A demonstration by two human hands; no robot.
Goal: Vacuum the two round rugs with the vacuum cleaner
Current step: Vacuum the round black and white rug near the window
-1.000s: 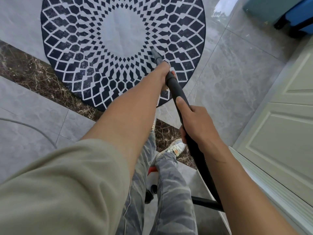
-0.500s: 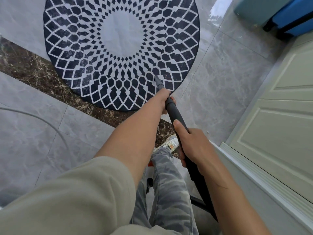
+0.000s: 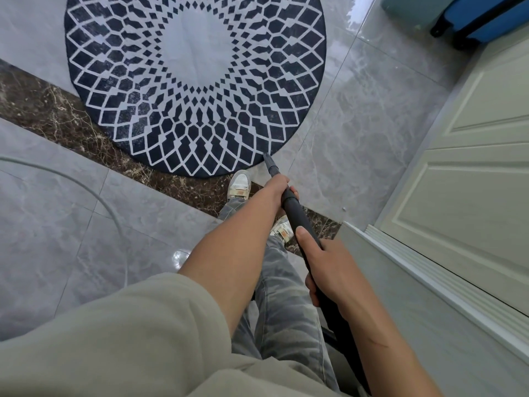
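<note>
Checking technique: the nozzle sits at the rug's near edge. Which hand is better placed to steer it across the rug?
Probably left. The left hand grips the wand behind the nozzle, so it guides the tip; the right hand holds farther back, suited to pushing.

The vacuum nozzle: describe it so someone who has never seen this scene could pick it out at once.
Find the round navy-and-white rug on the grey tiled floor. At its near right edge, a slim grey nozzle reaches the border, poking out ahead of the left hand. It is paler and thinner than the black tube behind it.
</note>
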